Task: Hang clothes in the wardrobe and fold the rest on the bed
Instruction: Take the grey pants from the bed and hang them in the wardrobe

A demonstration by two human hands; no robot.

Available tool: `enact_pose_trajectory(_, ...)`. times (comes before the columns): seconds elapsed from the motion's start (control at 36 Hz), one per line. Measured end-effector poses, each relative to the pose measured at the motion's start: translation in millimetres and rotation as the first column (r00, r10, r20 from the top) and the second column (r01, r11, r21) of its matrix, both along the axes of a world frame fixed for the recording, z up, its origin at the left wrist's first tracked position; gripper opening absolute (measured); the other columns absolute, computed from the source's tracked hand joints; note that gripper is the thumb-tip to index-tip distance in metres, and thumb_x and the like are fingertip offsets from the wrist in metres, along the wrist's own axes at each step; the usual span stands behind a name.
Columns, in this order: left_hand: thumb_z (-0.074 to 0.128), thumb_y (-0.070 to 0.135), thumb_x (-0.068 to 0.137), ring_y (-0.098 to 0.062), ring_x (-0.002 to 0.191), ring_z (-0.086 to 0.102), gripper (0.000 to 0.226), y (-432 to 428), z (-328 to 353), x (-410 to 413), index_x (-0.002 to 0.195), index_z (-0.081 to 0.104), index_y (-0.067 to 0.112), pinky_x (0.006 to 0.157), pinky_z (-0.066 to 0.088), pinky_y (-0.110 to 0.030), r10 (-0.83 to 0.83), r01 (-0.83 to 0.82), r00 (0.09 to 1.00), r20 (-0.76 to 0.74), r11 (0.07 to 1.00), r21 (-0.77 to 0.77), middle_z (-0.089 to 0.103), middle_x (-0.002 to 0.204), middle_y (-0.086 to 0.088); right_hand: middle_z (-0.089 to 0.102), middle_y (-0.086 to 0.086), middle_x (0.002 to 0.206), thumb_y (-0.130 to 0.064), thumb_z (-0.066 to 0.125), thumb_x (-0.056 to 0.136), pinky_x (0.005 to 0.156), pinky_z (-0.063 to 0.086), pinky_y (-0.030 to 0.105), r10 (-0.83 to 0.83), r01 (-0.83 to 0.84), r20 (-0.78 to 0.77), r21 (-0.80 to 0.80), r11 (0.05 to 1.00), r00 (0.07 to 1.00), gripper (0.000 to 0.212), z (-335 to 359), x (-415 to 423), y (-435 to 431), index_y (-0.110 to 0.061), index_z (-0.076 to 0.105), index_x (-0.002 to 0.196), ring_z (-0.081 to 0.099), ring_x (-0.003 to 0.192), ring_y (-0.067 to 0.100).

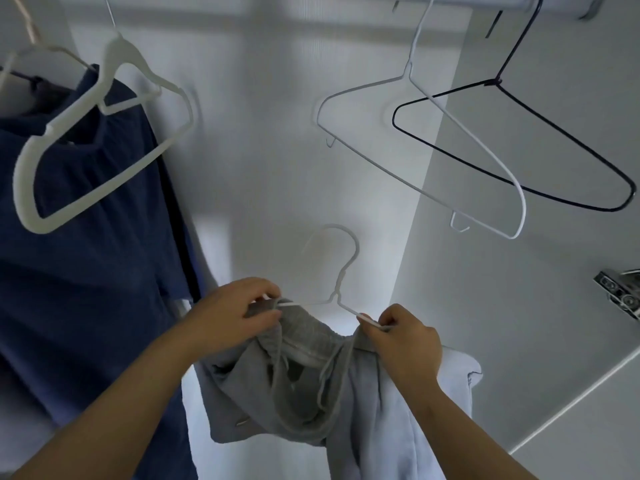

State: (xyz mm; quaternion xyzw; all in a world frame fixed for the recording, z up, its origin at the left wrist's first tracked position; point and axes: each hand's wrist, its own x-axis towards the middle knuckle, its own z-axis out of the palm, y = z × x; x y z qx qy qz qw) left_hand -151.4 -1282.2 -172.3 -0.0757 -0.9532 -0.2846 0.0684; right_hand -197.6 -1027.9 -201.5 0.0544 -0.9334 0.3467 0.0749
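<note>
Both hands grip one white wire hanger (335, 295) by its shoulders. The left hand (239, 313) pinches the left shoulder wire between thumb and curled fingers, with the edge of a grey garment (304, 336) caught in the same pinch. The right hand (405, 344) has its fingers curled round the right shoulder wire, where the cloth bunches under the knuckles. The hook stands up just above and between the two grips and rests on nothing. The grey garment hangs from the grips and sags below and between them. Its ribbed waistband gapes open under the neck of the hanger, and a drawstring dangles from it. A paler fold of cloth lies under the right wrist; I cannot tell whether it is part of the same garment. Well above the right hand, a pale hanger (415, 150) and a black hanger (519, 147) hang bare from the rod (502, 1), crossing each other. Above and left of the left hand a thick plastic hanger (104, 133) hangs tilted in front of a blue garment (86, 254), whose cloth drops past the left forearm. Far right of the right hand, a metal hinge (620, 292) sits on the wardrobe (259, 150) side.
</note>
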Motion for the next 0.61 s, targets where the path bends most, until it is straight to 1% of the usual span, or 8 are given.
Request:
enact_pose_trajectory(0.06, 0.033, 0.071, 0.075, -0.001, 0.096, 0.055, 0.052, 17.8, 2.2, -3.2, 0.112, 0.054, 0.040, 0.084, 0.045, -0.023, -0.011, 0.012, 1.000, 0.008, 0.989, -0.145, 0.057, 0.106, 0.024, 0.049, -0.012, 0.051, -0.054, 0.057, 0.084, 0.078, 0.048, 0.032, 0.017, -0.018, -0.019, -0.017, 1.000, 1.000, 0.034, 2.9, 2.8, -3.4, -0.025, 0.049, 0.068, 0.057, 0.064, 0.020)
enact_pose_trajectory(0.08, 0.035, 0.066, 0.082, -0.005, 0.095, 0.055, 0.049, 25.1, 2.9, -5.2, 0.115, 0.055, 0.036, 0.081, 0.042, -0.022, -0.012, 0.013, 1.000, 0.008, 0.976, -0.219, 0.057, 0.105, 0.019, 0.048, -0.012, 0.050, -0.053, 0.059, 0.084, 0.077, 0.047, 0.032, 0.025, -0.026, -0.038, -0.024, 0.999, 0.999, 0.034, 4.1, 3.6, -4.3, -0.023, 0.050, 0.069, 0.057, 0.062, 0.020)
enact_pose_trajectory(0.17, 0.038, 0.042, 0.098, -0.009, 0.083, 0.049, 0.025, 32.9, 3.0, -7.9, 0.098, 0.058, 0.028, 0.066, 0.033, -0.024, 0.019, -0.028, 0.999, -0.030, 0.941, -0.336, 0.050, 0.084, 0.014, 0.045, -0.011, 0.049, -0.047, 0.065, 0.082, 0.077, 0.044, 0.031, 0.048, -0.052, -0.069, -0.046, 0.998, 0.996, 0.035, 6.1, 4.3, -2.9, -0.020, 0.049, 0.067, 0.055, 0.058, 0.021)
enact_pose_trajectory(0.25, 0.038, 0.047, 0.095, -0.006, 0.077, 0.048, 0.029, 26.8, -2.0, -4.9, 0.085, 0.058, 0.028, 0.064, 0.035, -0.025, 0.062, -0.069, 0.997, -0.040, 0.974, -0.217, 0.050, 0.073, 0.016, 0.046, -0.011, 0.051, -0.040, 0.070, 0.080, 0.076, 0.043, 0.031, 0.098, -0.105, -0.097, -0.076, 0.992, 0.991, 0.035, 4.3, 2.5, -0.4, -0.026, 0.043, 0.062, 0.049, 0.054, 0.014)
enact_pose_trajectory(0.33, 0.025, 0.062, 0.077, -0.004, 0.079, 0.054, 0.057, 21.6, -4.9, -3.1, 0.091, 0.067, 0.027, 0.072, 0.045, -0.030, 0.103, -0.108, 0.990, -0.098, 0.993, -0.048, 0.060, 0.080, 0.014, 0.045, -0.013, 0.052, -0.031, 0.074, 0.078, 0.073, 0.043, 0.033, 0.123, -0.134, -0.167, -0.055, 0.989, 0.978, 0.042, -1.0, -1.9, 1.9, -0.034, 0.037, 0.058, 0.046, 0.053, 0.007)
enact_pose_trajectory(0.47, 0.029, 0.062, 0.078, -0.003, 0.077, 0.054, 0.055, 19.0, -5.0, -1.2, 0.091, 0.070, 0.027, 0.068, 0.047, -0.031, 0.153, -0.146, 0.968, -0.198, 0.988, 0.052, 0.061, 0.076, 0.013, 0.055, -0.010, 0.060, -0.013, 0.074, 0.077, 0.072, 0.048, 0.037, 0.126, -0.132, -0.237, -0.007, 0.991, 0.963, 0.018, -6.6, -8.0, 8.6, -0.019, 0.060, 0.068, 0.053, 0.063, 0.016)
enact_pose_trajectory(0.56, 0.035, 0.061, 0.078, -0.002, 0.081, 0.056, 0.050, 15.2, -5.5, 1.7, 0.090, 0.071, 0.030, 0.069, 0.049, -0.034, 0.176, -0.151, 0.959, -0.224, 0.981, 0.121, 0.065, 0.078, 0.011, 0.069, -0.002, 0.080, -0.005, 0.076, 0.072, 0.074, 0.053, 0.042, 0.124, -0.107, -0.378, 0.067, 0.992, 0.918, 0.015, -10.2, -8.2, 13.3, -0.018, 0.070, 0.079, 0.062, 0.074, 0.022)
enact_pose_trajectory(0.61, 0.038, 0.059, 0.079, -0.004, 0.079, 0.057, 0.040, 13.1, -4.4, 3.7, 0.093, 0.066, 0.034, 0.070, 0.052, -0.037, 0.158, -0.127, 0.959, -0.234, 0.981, 0.144, 0.065, 0.078, 0.010, 0.068, 0.003, 0.106, -0.007, 0.073, 0.075, 0.089, 0.045, 0.048, 0.069, -0.030, -0.356, 0.113, 0.993, 0.932, 0.026, -9.8, -8.6, 16.5, -0.018, 0.069, 0.098, 0.062, 0.097, 0.030)
